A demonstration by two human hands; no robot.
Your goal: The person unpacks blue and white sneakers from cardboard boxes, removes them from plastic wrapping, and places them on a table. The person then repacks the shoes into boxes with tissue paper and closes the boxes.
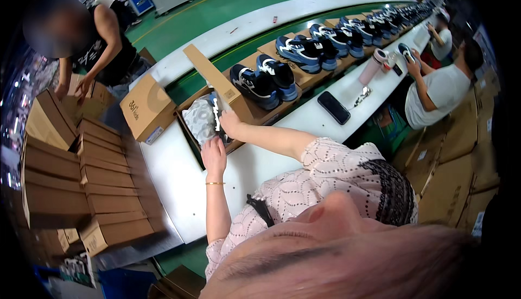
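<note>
Our grey paper bundle [198,121] lies in the open box [234,146] at the inner edge of the table [168,166]. Whether the fingers of our left hand [214,153] or right hand [230,125] pinch, we cannot tell; hard tugging could tear it.

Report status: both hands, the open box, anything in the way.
Left hand at white wrapping, grip unclear. Right hand over the open box's right side, grip unclear. Phone clear of both.

Crumpled white paper [199,121] lies inside an open brown box [235,146].
</note>
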